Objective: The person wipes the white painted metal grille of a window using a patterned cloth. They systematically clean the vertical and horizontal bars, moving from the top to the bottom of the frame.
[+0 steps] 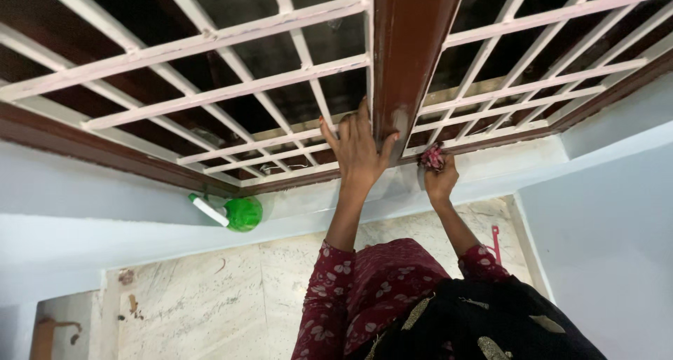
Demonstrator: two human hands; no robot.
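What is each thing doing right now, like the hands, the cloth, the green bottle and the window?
Left hand: open, fingers spread flat against the brown window post.
Right hand: closed around a crumpled pink cloth, pressing it at the bottom of the frame.
Green spray bottle: standing on the white sill, untouched.
White window grille: fixed in place, bars intact.

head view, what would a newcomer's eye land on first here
The window grille of pale pink bars fills the top, split by a dark brown wooden post. At mid-frame the left hand presses flat on that post while the right hand grips a pink cloth at the sill. A green spray bottle lies on the white ledge, left.
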